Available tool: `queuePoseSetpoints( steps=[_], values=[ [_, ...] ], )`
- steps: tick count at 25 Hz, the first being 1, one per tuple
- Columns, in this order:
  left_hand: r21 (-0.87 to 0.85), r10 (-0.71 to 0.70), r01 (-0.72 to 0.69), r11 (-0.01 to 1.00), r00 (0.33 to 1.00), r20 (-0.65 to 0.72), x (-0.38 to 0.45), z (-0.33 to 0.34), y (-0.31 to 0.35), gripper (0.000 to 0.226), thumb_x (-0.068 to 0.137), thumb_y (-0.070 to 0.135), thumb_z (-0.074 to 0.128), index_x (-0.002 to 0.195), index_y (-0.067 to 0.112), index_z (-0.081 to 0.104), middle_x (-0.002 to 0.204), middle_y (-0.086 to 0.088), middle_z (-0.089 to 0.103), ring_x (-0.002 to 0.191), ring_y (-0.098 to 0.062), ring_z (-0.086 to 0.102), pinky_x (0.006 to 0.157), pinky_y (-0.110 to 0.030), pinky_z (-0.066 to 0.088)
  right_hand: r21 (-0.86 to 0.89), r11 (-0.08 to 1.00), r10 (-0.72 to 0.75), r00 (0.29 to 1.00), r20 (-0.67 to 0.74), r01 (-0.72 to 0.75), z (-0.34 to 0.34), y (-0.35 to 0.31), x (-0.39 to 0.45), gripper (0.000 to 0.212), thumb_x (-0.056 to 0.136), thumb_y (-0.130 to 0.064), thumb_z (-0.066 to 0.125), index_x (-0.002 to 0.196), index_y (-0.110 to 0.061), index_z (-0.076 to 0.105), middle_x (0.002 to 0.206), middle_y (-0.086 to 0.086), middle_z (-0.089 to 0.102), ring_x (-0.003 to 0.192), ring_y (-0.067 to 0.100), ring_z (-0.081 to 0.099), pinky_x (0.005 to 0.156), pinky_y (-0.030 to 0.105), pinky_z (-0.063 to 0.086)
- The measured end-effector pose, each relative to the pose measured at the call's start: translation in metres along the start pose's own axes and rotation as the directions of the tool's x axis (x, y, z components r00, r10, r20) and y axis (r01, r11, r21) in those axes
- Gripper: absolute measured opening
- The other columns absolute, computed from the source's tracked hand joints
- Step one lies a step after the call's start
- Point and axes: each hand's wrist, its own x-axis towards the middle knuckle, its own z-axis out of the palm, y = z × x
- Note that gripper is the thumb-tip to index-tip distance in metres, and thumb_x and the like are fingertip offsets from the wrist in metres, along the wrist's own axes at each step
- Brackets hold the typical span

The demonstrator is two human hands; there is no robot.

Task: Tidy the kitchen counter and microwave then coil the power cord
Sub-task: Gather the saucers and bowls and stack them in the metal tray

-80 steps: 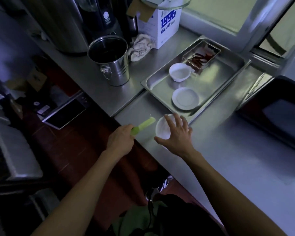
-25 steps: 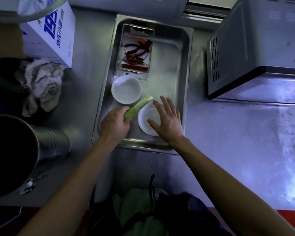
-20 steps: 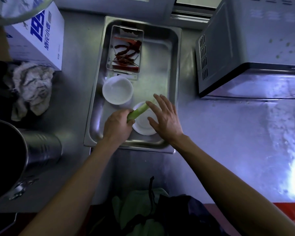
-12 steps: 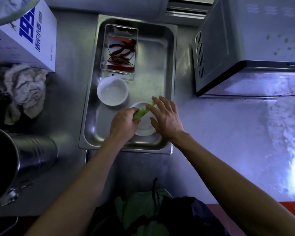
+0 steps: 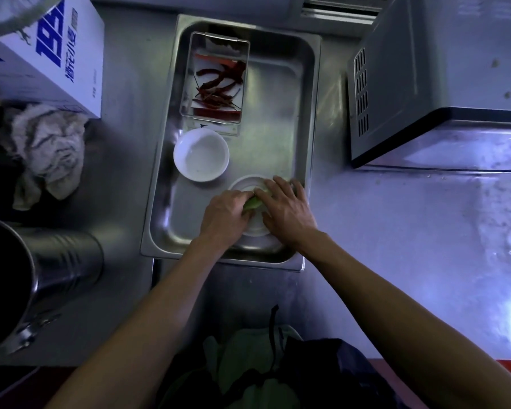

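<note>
Head view: the left hand (image 5: 224, 215) grips the pale green vegetable stick (image 5: 252, 203), pointing toward 2 o'clock over the small white dish (image 5: 248, 184); the right hand (image 5: 286, 208) lies flat on top with its fingers straight.

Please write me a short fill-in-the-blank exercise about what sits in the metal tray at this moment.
1. The left hand holds a pale ___ vegetable piece.
2. The small clear container holds dried red ___.
3. Both hands meet over the shallow white ___ inside the rectangular steel tray.
4. The round white bowl lies between that container and the ___.

Answers: green; chillies; dish; dish
</note>
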Motion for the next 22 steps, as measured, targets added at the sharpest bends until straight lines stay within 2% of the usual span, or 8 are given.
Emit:
queuePoseSetpoints(
  steps=[6,13,22],
  values=[
    [0.069,0.053,-0.047,0.997,0.995,-0.079,-0.018,-0.014,-0.006,0.026,0.091,0.029,0.065,0.110,0.013,0.070,0.108,-0.006,0.070,0.099,-0.030,0.059,0.085,-0.047,0.049,-0.005,1.000,0.030,1.000,0.005,-0.030,-0.004,-0.011,-0.010,0.057,0.092,-0.023,0.056,0.147,-0.021,0.039,0.157,0.010,0.033,0.148,0.031,0.023,0.120,0.046,0.016],
    [0.094,0.034,-0.032,0.995,0.999,-0.022,-0.050,-0.021,-0.025,0.028,0.095,0.028,0.056,0.119,0.017,0.067,0.117,-0.003,0.066,0.105,-0.028,0.055,0.089,-0.046,0.047,-0.015,0.994,0.106,0.994,0.019,-0.106,-0.003,-0.030,-0.028,0.059,0.092,-0.030,0.058,0.147,-0.024,0.037,0.161,0.008,0.026,0.148,0.028,0.020,0.119,0.046,0.018],
    [0.161,0.040,-0.036,0.986,0.999,-0.021,-0.080,-0.037,-0.010,0.034,0.095,0.032,0.054,0.125,0.018,0.060,0.121,-0.004,0.062,0.108,-0.031,0.054,0.090,-0.046,0.045,-0.002,0.992,0.124,0.988,-0.090,-0.125,-0.018,-0.035,-0.067,0.056,0.093,-0.033,0.059,0.145,-0.024,0.042,0.158,0.008,0.032,0.146,0.029,0.025,0.115,0.045,0.024]
  ],
)
